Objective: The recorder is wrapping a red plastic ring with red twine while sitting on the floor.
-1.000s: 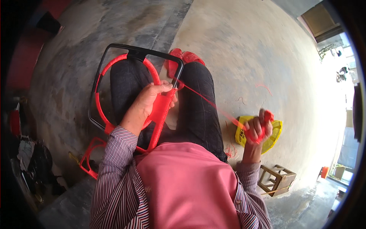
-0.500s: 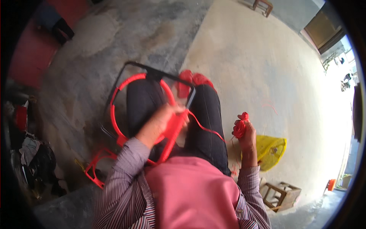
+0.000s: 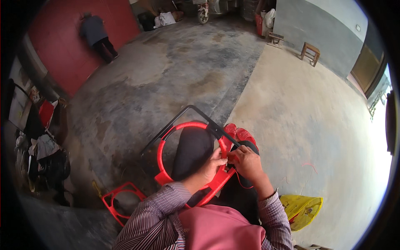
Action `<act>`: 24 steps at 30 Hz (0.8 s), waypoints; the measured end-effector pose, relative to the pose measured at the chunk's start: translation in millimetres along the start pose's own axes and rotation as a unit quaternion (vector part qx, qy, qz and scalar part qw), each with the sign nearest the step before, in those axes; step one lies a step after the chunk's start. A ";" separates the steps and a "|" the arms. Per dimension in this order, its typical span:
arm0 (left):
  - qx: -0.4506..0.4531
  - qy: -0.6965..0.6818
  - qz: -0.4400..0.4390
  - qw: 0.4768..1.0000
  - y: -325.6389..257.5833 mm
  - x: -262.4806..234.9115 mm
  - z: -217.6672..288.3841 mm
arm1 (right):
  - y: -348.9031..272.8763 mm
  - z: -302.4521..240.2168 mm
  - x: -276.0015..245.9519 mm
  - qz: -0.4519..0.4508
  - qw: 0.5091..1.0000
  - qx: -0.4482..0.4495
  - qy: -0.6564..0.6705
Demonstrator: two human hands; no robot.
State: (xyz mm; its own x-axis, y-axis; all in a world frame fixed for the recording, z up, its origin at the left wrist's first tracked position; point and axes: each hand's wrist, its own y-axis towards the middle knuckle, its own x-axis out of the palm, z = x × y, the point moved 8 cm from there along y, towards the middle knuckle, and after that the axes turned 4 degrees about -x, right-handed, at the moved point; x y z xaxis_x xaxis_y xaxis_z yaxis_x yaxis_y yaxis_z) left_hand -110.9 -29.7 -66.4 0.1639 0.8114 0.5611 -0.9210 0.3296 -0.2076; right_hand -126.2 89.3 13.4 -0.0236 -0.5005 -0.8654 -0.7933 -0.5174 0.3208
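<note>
Red cord winding onto hoop in black frame, resting on lap. Left hand fingers pinch cord at hoop rim; right hand fingers pressed together, close alongside. Step judged: tightening wrap at rim. Next move calls for steady tension, hoop held firm.

Soft daylight from right, glare at right rim; left side dim; fisheye bending, dark vignette.

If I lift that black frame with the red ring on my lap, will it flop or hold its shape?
The black frame with the red ring probably stays stiff: its edges look straight. The thin red cord hangs slack, so likely floppy.
</note>
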 end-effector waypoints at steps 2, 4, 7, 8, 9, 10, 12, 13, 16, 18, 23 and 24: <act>-0.071 -0.063 -0.024 0.995 -0.7 0.7 -12.3 | 0.6 0.3 -1.7 0.030 0.999 0.020 0.033; -0.075 -0.097 -0.007 0.992 -6.5 -4.3 -12.5 | -15.4 3.7 -37.2 0.274 0.949 0.048 0.149; -0.118 -0.143 -0.014 0.983 0.2 -1.6 -25.0 | -60.2 53.1 -13.1 0.237 0.893 0.221 0.313; -0.109 -0.121 -0.016 0.986 18.5 -32.1 -56.6 | -68.7 60.2 0.1 0.153 0.905 0.253 0.308; -0.158 -0.143 -0.052 0.976 16.0 -10.5 -54.0 | -69.8 51.9 0.6 0.113 0.922 0.234 0.288; -0.198 -0.164 -0.087 0.962 11.0 9.9 -40.0 | -68.3 46.2 7.8 0.099 0.923 0.228 0.294; -0.188 -0.128 -0.071 0.971 6.3 7.8 -37.4 | -59.8 24.8 8.4 0.074 0.973 0.139 0.169; -0.185 -0.123 -0.079 0.972 4.8 8.9 -36.2 | -59.9 25.9 9.9 0.064 0.968 0.149 0.193; -0.155 -0.174 -0.061 0.971 -1.6 12.5 -32.3 | -59.7 27.2 12.6 0.021 0.972 0.172 0.159; -0.157 -0.184 -0.082 0.967 -3.7 22.5 -26.2 | -62.4 27.6 8.7 0.015 0.970 0.195 0.144; -0.198 -0.080 0.009 0.977 0.1 2.3 -39.4 | -65.3 30.4 -16.2 0.164 0.935 0.180 0.258; -0.213 -0.069 0.016 0.974 -3.3 2.6 -34.8 | -68.9 33.9 -25.0 0.171 0.941 0.154 0.249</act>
State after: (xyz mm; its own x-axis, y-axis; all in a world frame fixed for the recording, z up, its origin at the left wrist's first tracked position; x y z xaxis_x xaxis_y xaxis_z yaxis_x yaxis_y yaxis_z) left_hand -95.1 -11.9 -92.1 0.0617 0.7608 0.6460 -0.6890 0.5008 -0.5240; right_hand -91.5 160.9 -0.1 -0.0832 -0.9039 -0.4196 -0.9317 -0.0788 0.3546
